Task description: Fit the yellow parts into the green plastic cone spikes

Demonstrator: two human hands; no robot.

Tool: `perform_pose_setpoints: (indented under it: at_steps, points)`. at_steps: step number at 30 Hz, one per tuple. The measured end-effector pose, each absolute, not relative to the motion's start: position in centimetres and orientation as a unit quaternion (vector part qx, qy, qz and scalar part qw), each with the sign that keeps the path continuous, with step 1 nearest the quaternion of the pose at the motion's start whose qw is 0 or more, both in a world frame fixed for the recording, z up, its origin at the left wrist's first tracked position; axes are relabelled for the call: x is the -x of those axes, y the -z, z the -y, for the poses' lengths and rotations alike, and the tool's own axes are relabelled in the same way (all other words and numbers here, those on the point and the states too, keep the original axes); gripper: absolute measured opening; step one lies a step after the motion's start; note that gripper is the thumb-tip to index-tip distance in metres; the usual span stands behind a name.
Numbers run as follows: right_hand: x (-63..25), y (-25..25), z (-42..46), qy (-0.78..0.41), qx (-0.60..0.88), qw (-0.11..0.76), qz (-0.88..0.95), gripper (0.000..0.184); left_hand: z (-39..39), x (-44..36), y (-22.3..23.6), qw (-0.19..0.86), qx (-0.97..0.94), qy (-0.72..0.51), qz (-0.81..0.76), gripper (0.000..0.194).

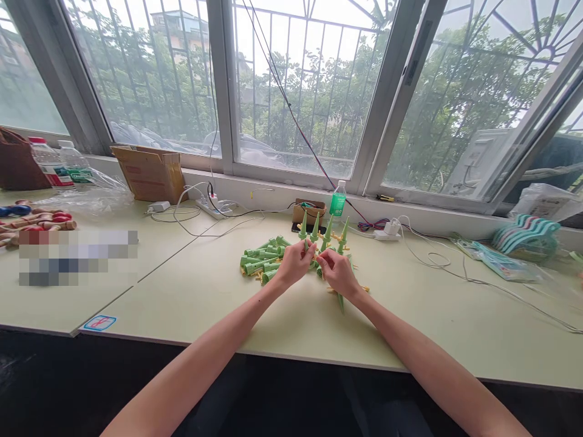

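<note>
Both hands meet over a cluster of green plastic watering spikes with small yellow valves. My left hand (294, 265) is closed in a pinch on a green watering spike, which shows only in part at the fingertips. Close beside it, my right hand (337, 271) is also pinched, and its fingers hide whatever they hold. Behind the hands, several pointed spikes (328, 233) stand tips up with yellow valves at their sides. A pile of green tubular spike parts (257, 260) lies left of my left hand. One more spike (340, 303) points toward me below my right hand.
A small cardboard box (310, 209) and a green-labelled bottle (337, 199) stand behind the spikes. Cables and a power strip (212, 206) run along the window sill. Teal hangers (526, 237) lie at right, wooden toys (40, 221) at left, near a larger carton (148, 173).
</note>
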State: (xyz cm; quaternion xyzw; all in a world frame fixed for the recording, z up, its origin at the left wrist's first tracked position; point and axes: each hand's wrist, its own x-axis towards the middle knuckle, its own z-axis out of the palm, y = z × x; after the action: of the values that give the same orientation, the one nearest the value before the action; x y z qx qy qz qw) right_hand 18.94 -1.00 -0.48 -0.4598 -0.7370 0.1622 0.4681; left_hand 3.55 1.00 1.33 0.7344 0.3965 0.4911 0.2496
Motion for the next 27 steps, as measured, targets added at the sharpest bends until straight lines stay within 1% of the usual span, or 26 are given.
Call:
perform_pose_setpoints:
  at_steps: [8, 12, 14, 18, 20, 24, 27]
  points:
    - [-18.94, 0.52, 0.95, -0.153, 0.467, 0.461, 0.739, 0.050, -1.19, -3.55, -1.04, 0.249, -0.745, -0.488, -0.381, 0.039]
    - [-18.97, 0.62, 0.78, -0.149, 0.476, 0.458, 0.736, 0.055, -1.14, -3.70, -1.07, 0.247, -0.746, -0.487, -0.382, 0.039]
    - [-18.94, 0.55, 0.82, -0.147, 0.481, 0.462, 0.731, 0.053, -1.11, -3.76, -1.15, 0.240, -0.741, -0.494, -0.386, 0.038]
    - [-18.83, 0.24, 1.13, -0.155, 0.465, 0.477, 0.729, 0.035, -1.13, -3.73, -1.31, 0.225, -0.724, -0.510, -0.406, 0.038]
    - [-18.80, 0.15, 1.24, -0.164, 0.447, 0.480, 0.737, 0.029, -1.16, -3.67, -1.32, 0.225, -0.722, -0.509, -0.410, 0.038]
    - [-18.87, 0.22, 1.20, -0.170, 0.443, 0.473, 0.742, 0.027, -1.21, -3.61, -1.18, 0.219, -0.728, -0.507, -0.407, 0.037]
    - [-18.98, 0.37, 1.00, -0.152, 0.463, 0.466, 0.738, 0.032, -1.23, -3.65, -1.06, 0.209, -0.742, -0.502, -0.392, 0.037]
